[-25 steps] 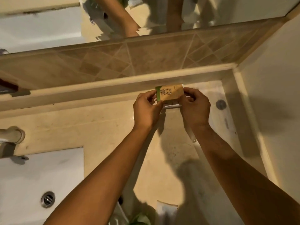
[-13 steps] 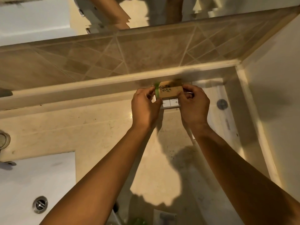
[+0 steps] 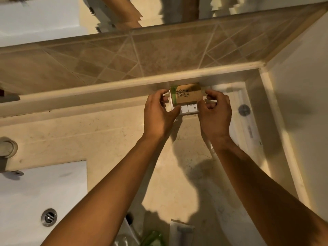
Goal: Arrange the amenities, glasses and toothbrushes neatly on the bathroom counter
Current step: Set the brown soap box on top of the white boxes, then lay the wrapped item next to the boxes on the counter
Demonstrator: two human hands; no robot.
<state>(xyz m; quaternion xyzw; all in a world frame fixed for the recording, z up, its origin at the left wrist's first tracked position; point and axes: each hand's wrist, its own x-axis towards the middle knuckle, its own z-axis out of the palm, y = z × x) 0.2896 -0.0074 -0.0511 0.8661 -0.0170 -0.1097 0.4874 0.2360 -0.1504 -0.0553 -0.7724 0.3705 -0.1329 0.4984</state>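
Note:
A small brown amenity box (image 3: 188, 95) with a green stripe and a printed plant stands against the raised ledge at the back of the beige counter (image 3: 113, 139). A white box (image 3: 190, 109) lies under or just in front of it. My left hand (image 3: 158, 114) pinches the stack's left end and my right hand (image 3: 215, 114) its right end, so both hold the boxes. At the frame's bottom edge lie a white packet (image 3: 181, 231) and something green (image 3: 152, 237), both cut off.
A white sink (image 3: 35, 196) with a metal drain (image 3: 49, 217) fills the lower left, with a tap base (image 3: 8, 148) behind it. A wrapped long item (image 3: 248, 128) lies along the right wall. Tiled backsplash (image 3: 159, 54) and a mirror rise behind the ledge.
Both hands have carried the boxes away from me to the back ledge. The white box now shows more below the brown one.

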